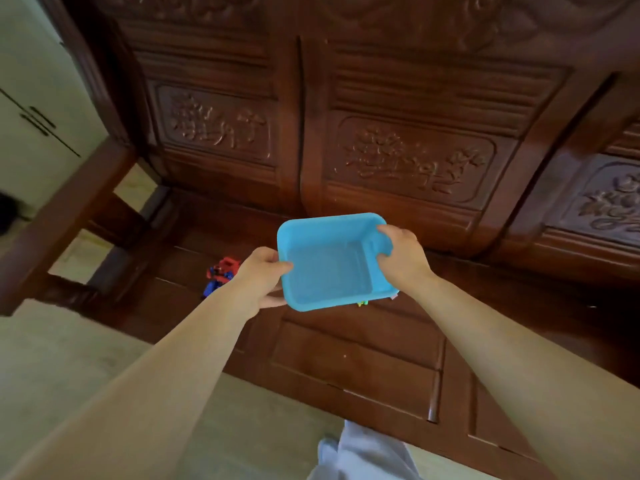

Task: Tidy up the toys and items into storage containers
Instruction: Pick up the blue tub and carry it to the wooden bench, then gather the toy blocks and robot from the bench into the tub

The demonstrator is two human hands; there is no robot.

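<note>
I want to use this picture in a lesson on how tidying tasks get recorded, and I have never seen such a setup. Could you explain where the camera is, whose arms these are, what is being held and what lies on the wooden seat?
There is no machine here: a person wears one wide-angle camera on the head, which looks forward and down, so the two bare arms reaching in from below are their own.

The left hand grips the near-left rim of a blue plastic tub, and the right hand grips its far-right rim. The tub is held over a dark carved wooden bench, and it looks empty inside.

On the bench seat, partly behind the left hand, lies a red and blue toy. A few small coloured bits peek out below the tub's near edge; they are too hidden to name.
</note>
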